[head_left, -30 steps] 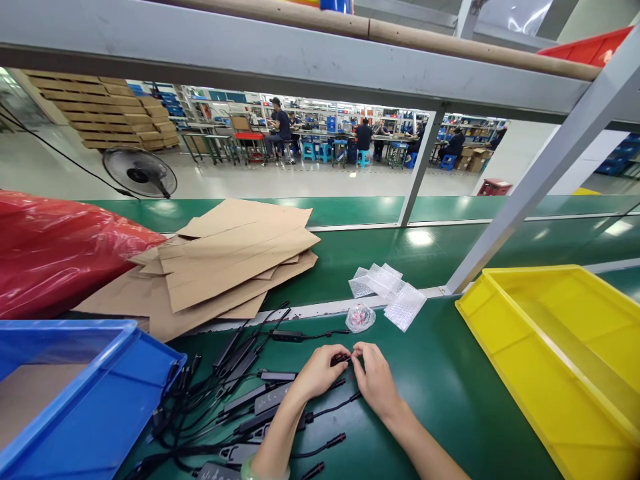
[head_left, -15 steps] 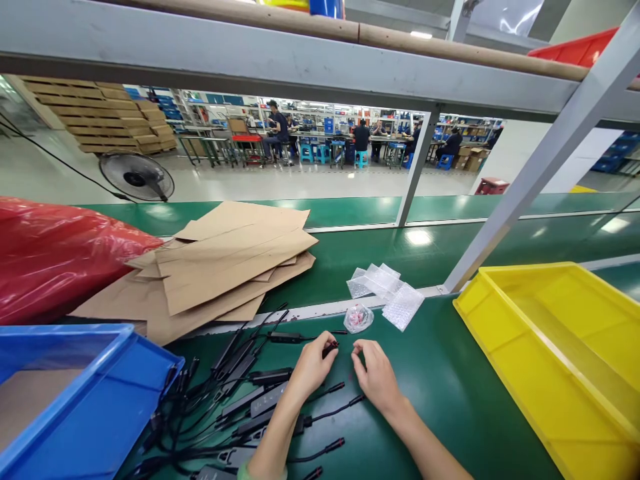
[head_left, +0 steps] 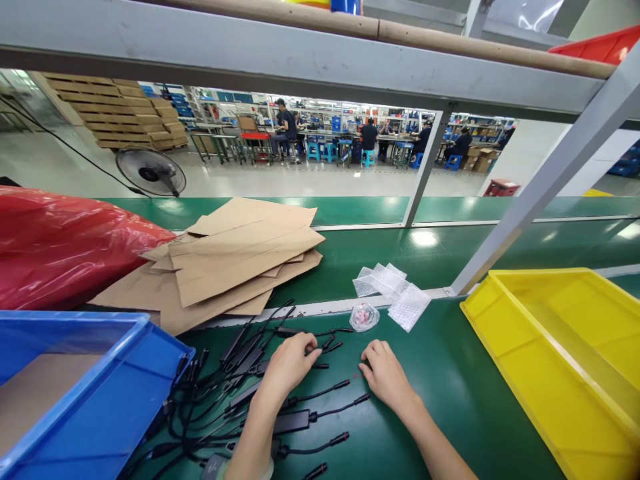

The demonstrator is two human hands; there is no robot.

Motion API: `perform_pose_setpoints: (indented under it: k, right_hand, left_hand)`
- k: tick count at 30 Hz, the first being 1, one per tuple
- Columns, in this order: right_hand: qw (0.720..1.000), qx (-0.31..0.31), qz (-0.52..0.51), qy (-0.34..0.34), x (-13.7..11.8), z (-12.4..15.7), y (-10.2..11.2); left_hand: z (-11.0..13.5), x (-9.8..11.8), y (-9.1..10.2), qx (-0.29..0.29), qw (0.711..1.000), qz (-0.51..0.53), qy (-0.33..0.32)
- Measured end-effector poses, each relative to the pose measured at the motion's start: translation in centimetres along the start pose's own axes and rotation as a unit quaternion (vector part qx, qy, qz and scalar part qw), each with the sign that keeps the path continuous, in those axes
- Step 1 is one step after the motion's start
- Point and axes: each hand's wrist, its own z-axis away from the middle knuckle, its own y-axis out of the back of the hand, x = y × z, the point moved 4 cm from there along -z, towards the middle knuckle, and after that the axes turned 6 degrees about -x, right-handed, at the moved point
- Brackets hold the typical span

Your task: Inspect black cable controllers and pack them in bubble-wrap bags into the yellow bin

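Note:
My left hand (head_left: 287,363) lies on a pile of black power adapters with thin cables (head_left: 250,393) on the green mat. Its fingers are curled down onto a black cable (head_left: 320,365) next to two loose connector ends (head_left: 331,345). My right hand (head_left: 386,377) rests on the mat a little to the right. Its fingers are curled, with the tips pressed together on the mat, and I cannot make out what is under them. A small clear bag with red bits (head_left: 364,316) lies just beyond both hands.
A blue bin (head_left: 105,407) stands at the left and a yellow tray (head_left: 505,347) at the right. Cardboard sheets (head_left: 235,260), a red plastic bag (head_left: 65,253) and bubble-wrap pouches (head_left: 395,290) lie behind. A slanted grey frame post (head_left: 530,207) rises at the right. People work far off.
My hands met at a connector, then came apart. The left hand has lowered onto the cable pile, and the right hand has dropped to the mat.

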Motion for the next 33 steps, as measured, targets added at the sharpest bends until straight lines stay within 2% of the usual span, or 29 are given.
perform_pose_setpoints:
  k: [5,11,18,24,27,33]
  right_hand:
    - [1.0,0.0,0.013,0.009,-0.3,0.1,-0.5]
    - [1.0,-0.001,-0.007,0.029,-0.9,0.2,-0.5]
    - [0.996,0.026,-0.083,0.004,-1.2,-0.3,-0.3]
    - [0.991,0.029,-0.132,-0.015,-1.7,-0.3,-0.5]
    - [0.987,0.026,-0.155,-0.016,-2.1,-0.4,-0.5]
    - [0.975,0.024,-0.218,-0.025,-2.6,-1.8,-0.3]
  left_hand:
    - [-0.4,0.7,-2.1,-0.036,0.998,-0.046,0.03]
    - [-0.9,1.1,-3.4,-0.052,0.997,-0.054,-0.015]
    - [-1.5,0.4,-3.5,-0.042,0.998,-0.01,-0.049]
    - [-1.8,-0.5,-3.7,-0.077,0.992,0.045,-0.094]
    - [-1.8,-0.9,-3.6,-0.076,0.989,0.075,-0.102]
    - [-1.9,-1.8,-2.6,-0.055,0.972,0.202,-0.107]
